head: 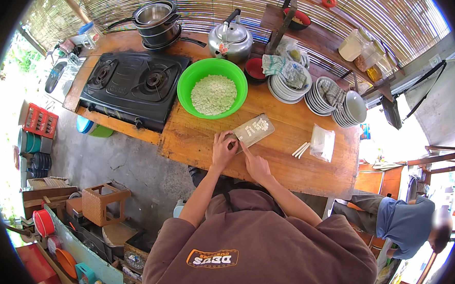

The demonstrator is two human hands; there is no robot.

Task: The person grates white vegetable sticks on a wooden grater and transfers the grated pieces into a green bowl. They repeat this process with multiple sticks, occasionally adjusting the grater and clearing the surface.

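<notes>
My left hand (pixel 225 151) is at the near left end of a small rectangular cutting board (pixel 255 139), thumb and forefinger curled into a ring. Whether something small is pinched there I cannot tell. My right hand (pixel 257 166) is just right of it, forefinger stretched onto the board's edge and the other fingers curled; its grip is hidden. Small white cut pieces (pixel 259 125) lie on the far part of the board. Behind it, a bright green basin (pixel 184 98) contains a heap of similar white slices (pixel 213 94). Several white sticks (pixel 301 149) rest on the wooden table (pixel 219 131) beside a clear plastic packet (pixel 322 143).
A black two-burner gas stove (pixel 132 91) stands left of the basin. Behind are a metal kettle (pixel 231 39) and stacked pots (pixel 157 26). Stacked plates (pixel 286 88) and bowls (pixel 353 106), partly under cloths, line the right. Another person (pixel 403 221) is at lower right.
</notes>
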